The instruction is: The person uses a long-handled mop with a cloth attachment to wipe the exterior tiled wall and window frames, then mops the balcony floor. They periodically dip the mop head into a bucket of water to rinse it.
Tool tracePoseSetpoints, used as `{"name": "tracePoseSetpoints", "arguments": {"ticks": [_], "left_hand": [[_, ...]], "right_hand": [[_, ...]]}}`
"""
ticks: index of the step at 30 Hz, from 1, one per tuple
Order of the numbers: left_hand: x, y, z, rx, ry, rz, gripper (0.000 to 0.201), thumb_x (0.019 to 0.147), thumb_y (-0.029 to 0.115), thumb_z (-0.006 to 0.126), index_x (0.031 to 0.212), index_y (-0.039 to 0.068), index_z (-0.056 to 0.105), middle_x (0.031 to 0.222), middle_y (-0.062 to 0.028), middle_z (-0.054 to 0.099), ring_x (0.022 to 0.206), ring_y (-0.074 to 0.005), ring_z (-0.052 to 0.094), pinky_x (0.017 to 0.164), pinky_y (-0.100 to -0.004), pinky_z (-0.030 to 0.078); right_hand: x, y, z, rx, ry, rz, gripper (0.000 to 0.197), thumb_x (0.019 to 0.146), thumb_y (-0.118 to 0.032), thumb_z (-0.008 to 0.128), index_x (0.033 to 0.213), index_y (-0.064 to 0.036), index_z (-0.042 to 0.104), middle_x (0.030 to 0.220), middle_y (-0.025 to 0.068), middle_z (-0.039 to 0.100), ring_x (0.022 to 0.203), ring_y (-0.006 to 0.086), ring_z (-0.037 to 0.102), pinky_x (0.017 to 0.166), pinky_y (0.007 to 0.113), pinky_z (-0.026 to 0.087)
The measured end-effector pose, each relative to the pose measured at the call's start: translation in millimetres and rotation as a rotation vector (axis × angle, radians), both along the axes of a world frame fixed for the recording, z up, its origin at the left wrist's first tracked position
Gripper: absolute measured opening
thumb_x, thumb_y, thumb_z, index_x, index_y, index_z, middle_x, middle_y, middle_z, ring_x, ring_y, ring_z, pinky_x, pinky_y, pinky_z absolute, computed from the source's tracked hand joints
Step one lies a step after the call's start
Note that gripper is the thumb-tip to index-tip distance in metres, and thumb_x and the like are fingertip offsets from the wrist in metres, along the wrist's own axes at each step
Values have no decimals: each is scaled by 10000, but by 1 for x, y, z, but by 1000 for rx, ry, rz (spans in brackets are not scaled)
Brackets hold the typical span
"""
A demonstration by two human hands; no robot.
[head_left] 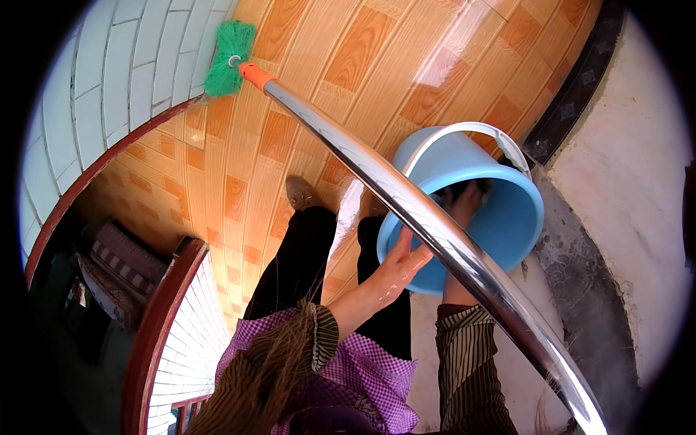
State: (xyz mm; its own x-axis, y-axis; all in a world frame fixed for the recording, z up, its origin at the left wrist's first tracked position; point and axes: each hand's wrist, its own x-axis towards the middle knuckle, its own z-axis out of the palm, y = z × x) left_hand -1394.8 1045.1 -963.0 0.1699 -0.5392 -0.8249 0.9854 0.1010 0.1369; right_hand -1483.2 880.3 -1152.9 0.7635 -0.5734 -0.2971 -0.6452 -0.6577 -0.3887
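- White tiled wall (87, 80), brick pattern, curves down the left side of the frame.
- Folded textiles (127, 264) are stacked in shadow, lower left, beside a red-brown rail (165, 326).
- Green-bristled brush head (226, 61), upper left, adjoins the wall; an orange collar (255, 75) joins it to its pole.
- Wood-look floor (377, 54) fills the upper middle.
- Left hand (401, 267), just below centre: at the bucket's near rim, thumb and fingers parted, partly behind the pole; grip on the rim cannot be determined.
- Chrome pole (415, 207) runs diagonally to the lower right edge, crossing in front of both hands.
- Blue bucket (518, 217), right of centre: tilted, mouth toward the viewer, white handle (464, 127) raised.
- Right hand (465, 203): inside the bucket, partly hidden; whether it holds anything cannot be determined.
- Grey strip (591, 290) borders a whitish surface (631, 152), far right.
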Motion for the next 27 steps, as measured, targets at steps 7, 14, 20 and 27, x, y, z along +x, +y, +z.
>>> {"name": "tracePoseSetpoints", "arguments": {"ticks": [7, 14, 20, 27], "left_hand": [[9, -2, 8, 22, -3, -118, 752, 963, 270, 595, 1524, 148, 110, 1483, -78, 281, 1331, -233, 398, 1091, -394, 340], [-17, 0, -22, 296, 30, -26, 944, 877, 580, 597, 1536, 144, 79, 1564, -84, 160, 1386, -277, 290, 1050, -539, 310], [14, -34, 16, 200, 297, 170, 541, 943, 370, 599, 1371, 155, 346, 1123, -34, 547, 953, -123, 574, 644, -271, 529], [-16, -46, 7, 103, 192, 130, 287, 938, 321, 609, 1067, 71, 555, 984, -17, 590, 817, -88, 569, 676, -243, 489]], "right_hand": [[-88, -19, -57, 174, 284, 138, 403, 775, -95, 670, 1150, 27, 587, 1017, 247, 654, 927, 408, 627, 810, 452, 500], [7, 38, 149, 527, -56, -324, 324, 914, -165, 627, 1139, 64, 581, 965, 192, 648, 873, 207, 617, 800, 320, 474], [43, 60, 295, 276, -45, 116, 183, 817, -174, 678, 863, -10, 610, 773, 124, 504, 744, 296, 490, 667, 375, 405], [69, 85, 301, 223, -178, 161, 157, 810, -128, 656, 721, -36, 565, 681, 99, 461, 639, 284, 456, 558, 383, 384]]}}
